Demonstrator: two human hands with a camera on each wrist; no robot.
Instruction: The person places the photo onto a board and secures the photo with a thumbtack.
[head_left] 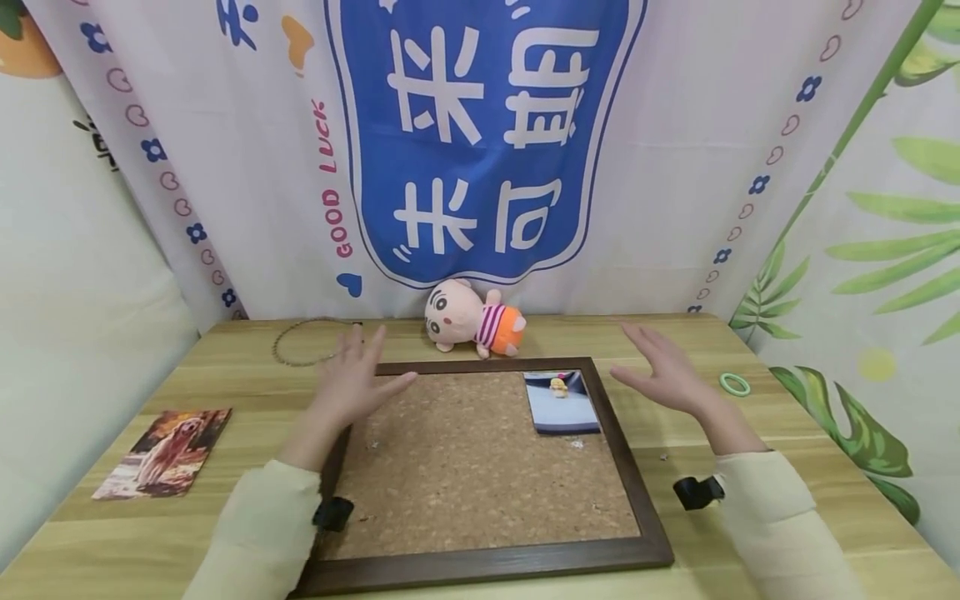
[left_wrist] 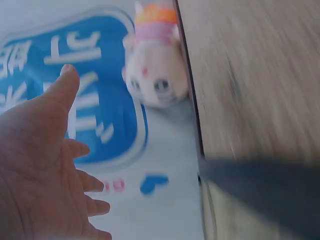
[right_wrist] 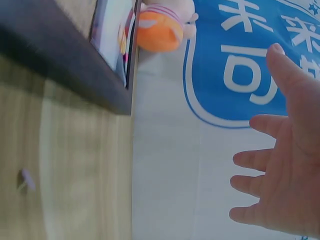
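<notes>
A cork board (head_left: 480, 492) in a dark brown frame lies flat on the table. Near its upper right corner is a photo (head_left: 562, 417) of a small yellow figure against pale blue. My left hand (head_left: 351, 385) hovers by the board's left side, fingers spread and holding nothing. Past the right side of the frame, my right hand (head_left: 663, 372) is raised with its thumb apart and nothing in its grasp. Both wrist views show bare palms, the left hand (left_wrist: 45, 155) and the right hand (right_wrist: 295, 155) alike.
A plush doll (head_left: 468, 321) lies behind the board against the printed curtain (head_left: 660, 208). To the left are a dog picture (head_left: 165, 454) and a thin chain loop (head_left: 279, 350). A green ring (head_left: 734, 384) is at the right. Small pale bits (head_left: 577, 444) dot the cork.
</notes>
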